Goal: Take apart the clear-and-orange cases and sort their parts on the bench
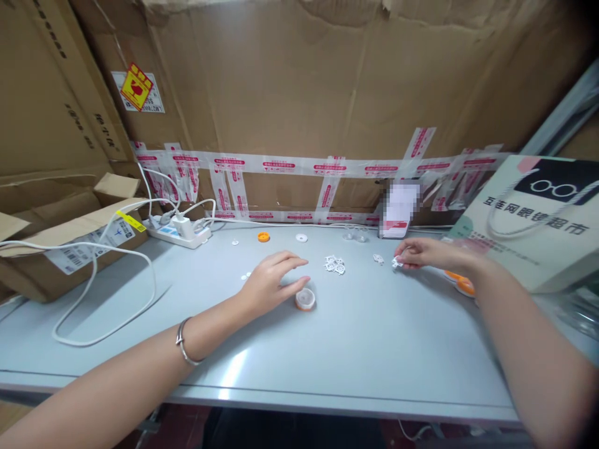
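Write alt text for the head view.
The right hand pinches a small white part; the left hand, open, is beside a round orange-and-white part on the grey table. White openwork parts lie between the hands, with a phone propped behind.

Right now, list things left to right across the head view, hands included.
Open cardboard box, power strip, left hand, cluster of white parts, lone white part, right hand pinching a small white part, paper bag.
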{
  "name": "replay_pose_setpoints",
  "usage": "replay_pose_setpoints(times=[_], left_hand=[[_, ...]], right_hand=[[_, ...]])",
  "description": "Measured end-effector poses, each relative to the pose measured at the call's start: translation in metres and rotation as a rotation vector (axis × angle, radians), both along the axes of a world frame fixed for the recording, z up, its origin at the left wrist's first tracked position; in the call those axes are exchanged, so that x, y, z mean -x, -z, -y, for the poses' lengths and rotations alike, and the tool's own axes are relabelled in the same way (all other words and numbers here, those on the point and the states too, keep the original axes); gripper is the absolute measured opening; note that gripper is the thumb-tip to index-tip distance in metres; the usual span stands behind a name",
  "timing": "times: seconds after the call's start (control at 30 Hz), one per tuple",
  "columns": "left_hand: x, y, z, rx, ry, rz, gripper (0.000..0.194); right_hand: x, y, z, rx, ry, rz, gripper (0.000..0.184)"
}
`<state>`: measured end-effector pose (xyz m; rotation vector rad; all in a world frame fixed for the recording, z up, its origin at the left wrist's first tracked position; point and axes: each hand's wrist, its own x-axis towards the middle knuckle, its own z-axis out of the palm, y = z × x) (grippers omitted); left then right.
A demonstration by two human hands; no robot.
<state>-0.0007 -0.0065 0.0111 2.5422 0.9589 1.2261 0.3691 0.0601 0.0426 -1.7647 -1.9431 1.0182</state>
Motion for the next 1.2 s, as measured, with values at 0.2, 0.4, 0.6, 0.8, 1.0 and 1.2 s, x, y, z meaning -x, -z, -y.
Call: replay_pose_setpoints(times=[0.2,0.4,0.6,0.8,1.0,1.2], left_hand=[[0.002,0.002,-0.002,0.052,-0.048,-0.02,0.022],[0.004,-0.002,-0.002,0.098,0.046,-0.113,0.024],[0.004,-0.003,0.002,0.269,0.123,-0.26,0.039],[0.004,0.001,-0.001,0.328,0.175,-0.254,0.038],[0.003,0.001,-0.001,0.351,0.157,-0.226,0.031],[0.002,0.005,-0.004,0.396,0.128,-0.218,0.034]], right_hand=[[0.017,0.006,0.003,0.058,-0.002,-0.073,0.03],[0.015,0.01,-0.009,-0.159,0.224,0.103,0.033],[0.081,0.0,0.011,-0.447,0.136,-0.09,0.031],[0.163,0.008,0.06,-0.367,-0.468,-0.151,0.023],[0.171,0.019,0.068,-0.301,-0.538,-0.086,0.035],[0.175,0.024,0.067,-0.256,-0.461,-0.128,0.037]])
